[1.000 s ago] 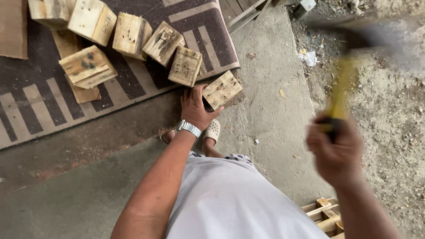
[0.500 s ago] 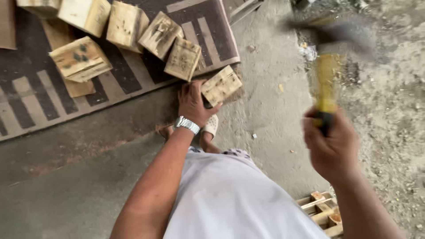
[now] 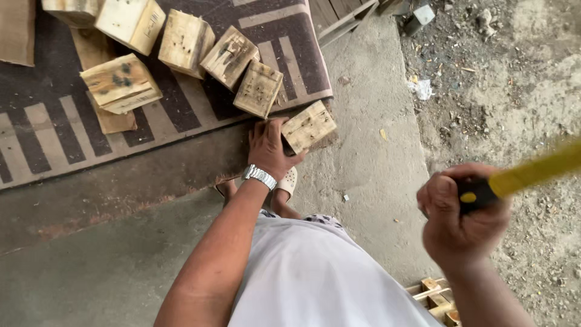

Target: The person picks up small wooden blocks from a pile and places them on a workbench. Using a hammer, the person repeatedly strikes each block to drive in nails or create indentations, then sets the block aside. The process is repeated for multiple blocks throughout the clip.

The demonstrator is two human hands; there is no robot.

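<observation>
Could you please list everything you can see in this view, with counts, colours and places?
wooden blocks: about seven, pale weathered wood, on the mat at the top; one more at the mat's corner under the left hand
mat: one, dark with tan stripes, upper left
concrete floor: grey, centre
dirt ground: sandy with debris, right
wooden slats: pale, bottom right
hammer handle: one, yellow with black grip, right edge; head out of view
wristwatch: one, silver, left wrist
left hand: on the corner block
right hand: gripping the hammer handle
</observation>
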